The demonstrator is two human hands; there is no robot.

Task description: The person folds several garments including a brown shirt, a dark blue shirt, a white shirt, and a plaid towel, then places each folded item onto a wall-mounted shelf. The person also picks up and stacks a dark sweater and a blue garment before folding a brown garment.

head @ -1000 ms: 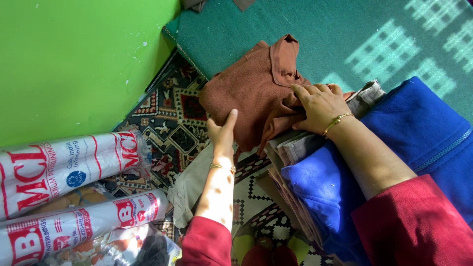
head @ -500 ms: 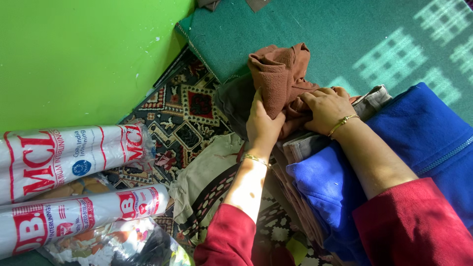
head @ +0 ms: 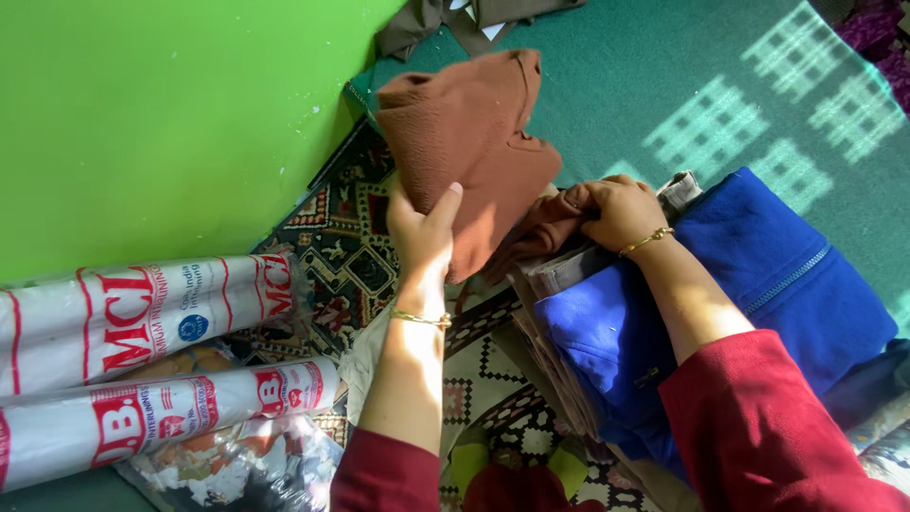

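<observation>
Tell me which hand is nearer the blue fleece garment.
Right. The right hand grips brown cloth right beside the blue fleece garment; the left hand lifts the cloth farther left.

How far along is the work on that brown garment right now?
Done: folded cloths sit stacked under a blue zip garment. In hand: the left hand grips and lifts the brown garment, which hangs spread and loose, while the right hand pins its other end on the stack. Left: the brown garment is not yet folded flat, and more cloth lies on the green mat.
</observation>
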